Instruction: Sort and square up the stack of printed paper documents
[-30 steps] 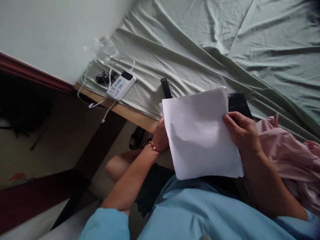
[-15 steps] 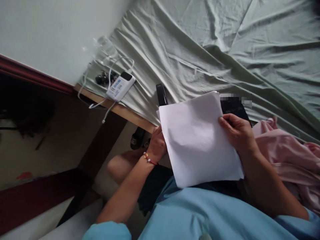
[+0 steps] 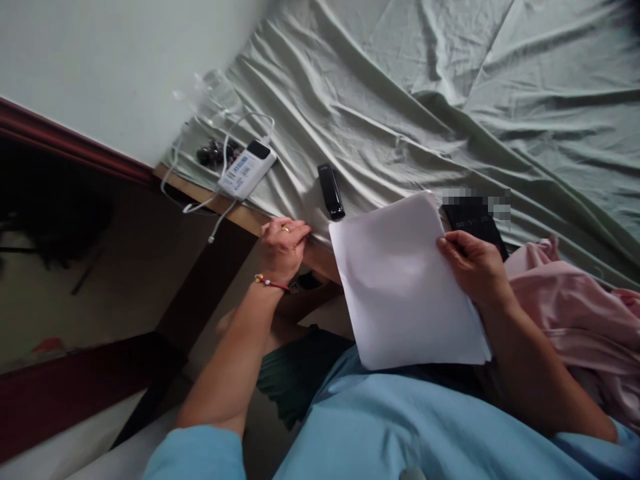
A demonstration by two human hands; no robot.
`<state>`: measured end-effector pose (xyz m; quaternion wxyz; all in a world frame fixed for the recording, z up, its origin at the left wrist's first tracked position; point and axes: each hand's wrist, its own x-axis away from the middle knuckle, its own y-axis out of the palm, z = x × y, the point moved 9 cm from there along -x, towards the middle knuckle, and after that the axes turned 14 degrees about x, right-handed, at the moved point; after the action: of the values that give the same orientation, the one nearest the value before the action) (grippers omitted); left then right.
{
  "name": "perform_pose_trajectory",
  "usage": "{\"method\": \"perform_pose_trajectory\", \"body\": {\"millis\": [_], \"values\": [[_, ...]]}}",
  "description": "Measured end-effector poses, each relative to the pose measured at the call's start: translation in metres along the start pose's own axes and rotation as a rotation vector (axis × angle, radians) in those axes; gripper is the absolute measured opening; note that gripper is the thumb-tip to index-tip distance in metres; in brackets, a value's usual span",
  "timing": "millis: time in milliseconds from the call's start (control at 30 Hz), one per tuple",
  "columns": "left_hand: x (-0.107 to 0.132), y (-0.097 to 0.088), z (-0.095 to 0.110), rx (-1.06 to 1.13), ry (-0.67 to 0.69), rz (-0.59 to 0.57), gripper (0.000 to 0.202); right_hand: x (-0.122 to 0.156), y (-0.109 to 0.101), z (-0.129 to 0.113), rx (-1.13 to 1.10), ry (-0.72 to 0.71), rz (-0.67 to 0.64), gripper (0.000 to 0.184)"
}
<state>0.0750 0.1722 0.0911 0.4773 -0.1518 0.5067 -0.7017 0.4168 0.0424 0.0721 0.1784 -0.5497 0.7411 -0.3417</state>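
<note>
A stack of white paper sheets (image 3: 405, 287) rests over my lap, and my right hand (image 3: 475, 267) grips it at its right edge. My left hand (image 3: 283, 247) has its fingers curled near the wooden edge of the bed (image 3: 250, 217), off the paper, holding nothing I can see. A black stapler (image 3: 331, 191) lies on the pale green bedsheet (image 3: 400, 100) just right of and beyond my left hand. A dark flat object (image 3: 473, 217) lies behind the paper's top right corner, partly hidden.
A white power bank (image 3: 247, 171) with white cables and dark earbuds (image 3: 213, 153) sits near the bed's corner by the wall. Pink cloth (image 3: 575, 313) is bunched at my right. Dark floor and furniture lie left of the bed.
My left hand let go of the paper's left edge and moved up and left to the bed's edge. The right hand keeps holding the paper, and the stapler now shows fully.
</note>
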Motion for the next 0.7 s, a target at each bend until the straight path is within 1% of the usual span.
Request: {"method": "perform_pose_trajectory", "body": {"millis": [133,233,367,467,567,700], "values": [[0.005,-0.003,0.003,-0.049,0.084,-0.027,0.022,0.001,-0.002,0.003,0.001,0.005,0.015,0.03],[0.012,-0.005,0.001,-0.061,0.113,-0.035,0.024,0.001,-0.002,0.005,-0.011,0.021,0.009,0.029],[0.017,-0.005,0.004,-0.009,0.102,-0.008,0.026,0.003,-0.003,-0.001,-0.078,0.026,0.008,0.028],[0.022,0.001,0.012,0.023,0.096,-0.005,0.03,0.007,-0.007,-0.009,-0.166,0.047,0.01,0.028],[0.03,0.005,0.018,0.001,0.096,-0.014,0.034,0.01,-0.01,-0.019,-0.257,0.076,0.004,0.028],[0.039,0.0,0.021,0.01,0.051,0.022,0.034,0.005,-0.006,-0.03,-0.343,0.083,0.006,0.026]]}}
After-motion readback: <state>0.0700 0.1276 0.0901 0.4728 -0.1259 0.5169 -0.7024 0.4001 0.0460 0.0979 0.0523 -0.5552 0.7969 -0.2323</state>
